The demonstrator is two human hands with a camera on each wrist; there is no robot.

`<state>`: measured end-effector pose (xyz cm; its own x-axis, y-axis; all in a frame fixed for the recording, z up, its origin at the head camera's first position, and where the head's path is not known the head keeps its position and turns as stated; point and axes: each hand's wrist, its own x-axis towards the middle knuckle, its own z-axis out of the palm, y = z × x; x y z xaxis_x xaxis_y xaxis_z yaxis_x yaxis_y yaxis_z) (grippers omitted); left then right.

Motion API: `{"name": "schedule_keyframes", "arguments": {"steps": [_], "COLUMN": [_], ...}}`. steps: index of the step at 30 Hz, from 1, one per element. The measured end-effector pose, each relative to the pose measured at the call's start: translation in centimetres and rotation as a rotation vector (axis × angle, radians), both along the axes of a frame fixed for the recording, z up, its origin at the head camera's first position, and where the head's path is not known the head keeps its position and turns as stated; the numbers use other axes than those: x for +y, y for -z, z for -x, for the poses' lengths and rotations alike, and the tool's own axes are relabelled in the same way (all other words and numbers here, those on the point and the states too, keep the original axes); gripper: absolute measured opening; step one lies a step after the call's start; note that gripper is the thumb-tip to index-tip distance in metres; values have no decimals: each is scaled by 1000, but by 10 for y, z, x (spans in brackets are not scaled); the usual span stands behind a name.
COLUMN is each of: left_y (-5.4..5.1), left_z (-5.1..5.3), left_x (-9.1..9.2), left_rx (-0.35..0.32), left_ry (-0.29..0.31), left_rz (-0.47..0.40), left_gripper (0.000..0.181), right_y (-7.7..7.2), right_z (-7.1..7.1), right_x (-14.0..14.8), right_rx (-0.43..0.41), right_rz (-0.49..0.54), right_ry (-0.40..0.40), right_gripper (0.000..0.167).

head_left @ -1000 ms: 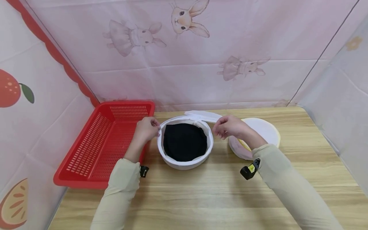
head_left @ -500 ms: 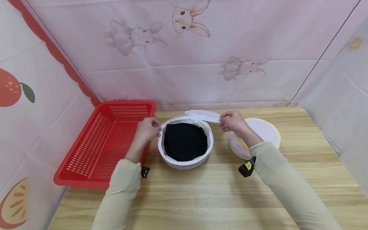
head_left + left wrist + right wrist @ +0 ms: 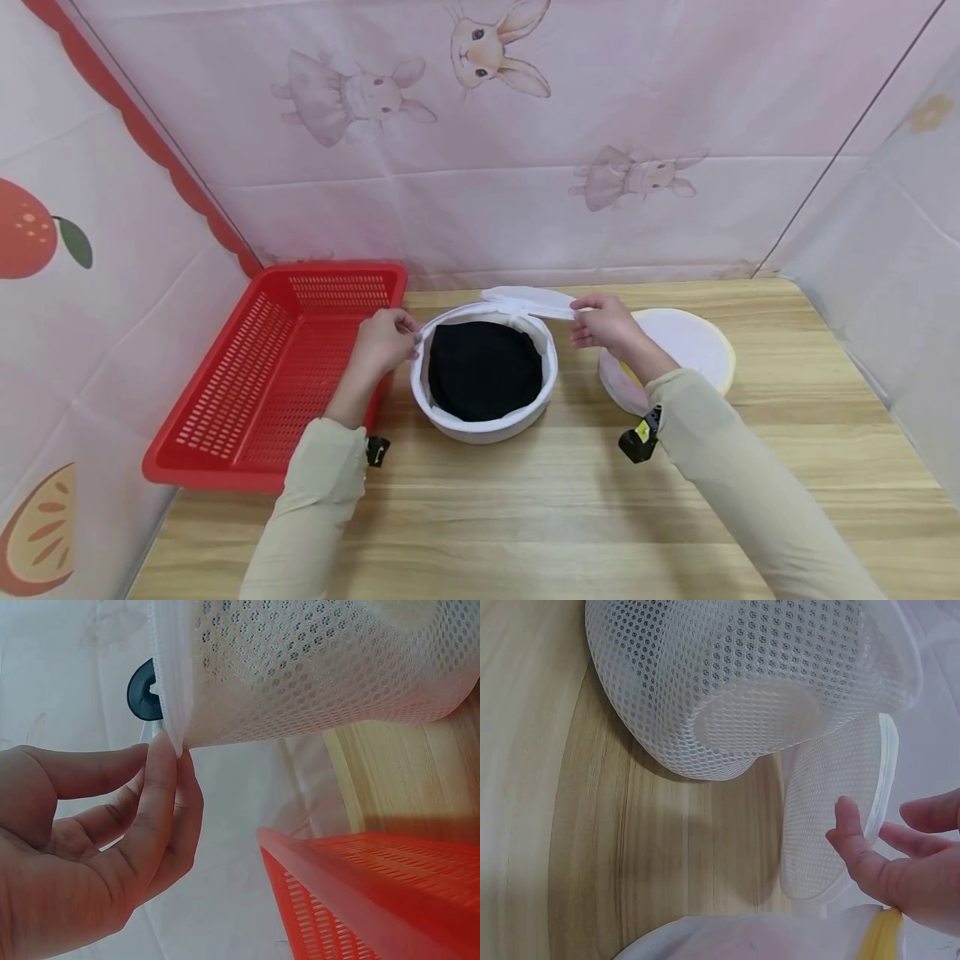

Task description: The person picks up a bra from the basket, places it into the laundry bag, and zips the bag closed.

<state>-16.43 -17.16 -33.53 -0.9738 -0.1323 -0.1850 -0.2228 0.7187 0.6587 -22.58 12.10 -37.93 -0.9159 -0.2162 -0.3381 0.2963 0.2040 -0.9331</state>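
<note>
A round white mesh laundry bag [image 3: 483, 433] stands unzipped, with a folded black cloth item [image 3: 486, 371] inside. My left hand [image 3: 384, 340] pinches the left side of its rim, and the left wrist view shows thumb and fingertips at the rim's edge [image 3: 171, 690]. Beside them a dark curved piece [image 3: 142, 691] sticks out. The bag's mesh lid [image 3: 531, 301] is folded back toward the wall. My right hand [image 3: 606, 323] holds the lid's right edge; in the right wrist view one finger lies before the lid [image 3: 829, 817] and others are behind its edge.
A red slotted plastic basket [image 3: 251, 479] stands just left of the bag. To the right, partly behind my right forearm, lies a second round bag [image 3: 686, 346], white with yellow trim. All rest on a wooden table [image 3: 525, 517] against a pink rabbit-print wall [image 3: 480, 217].
My right hand has moved slightly right from beside the rim to the lid's edge and has taken hold there. The left hand and the bag stay nearly where they were.
</note>
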Motion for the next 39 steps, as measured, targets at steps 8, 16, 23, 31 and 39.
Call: {"name": "schedule_keyframes", "arguments": {"steps": [8,16,23,31,39], "left_y": [1,1,1,1,1], "left_z": [-1,-2,-3,-4,-5], "left_x": [0,-1,0,0,1], "left_rx": [6,-2,0,-8,9], "left_ry": [1,-3,-6,-3,9], "left_rz": [4,4,0,-11,-3], "left_gripper": [12,12,13,14,13], "right_y": [-1,-7,-9,-11,-17], "right_z": [0,0,2,5,6], "right_x": [-2,-2,-5,-9,-11], "right_rx": [10,-18,1,70,54], "right_rz": [97,146,173,186,210], "right_ry": [97,153,266,387,422], "right_gripper": [32,27,20,9,27]}}
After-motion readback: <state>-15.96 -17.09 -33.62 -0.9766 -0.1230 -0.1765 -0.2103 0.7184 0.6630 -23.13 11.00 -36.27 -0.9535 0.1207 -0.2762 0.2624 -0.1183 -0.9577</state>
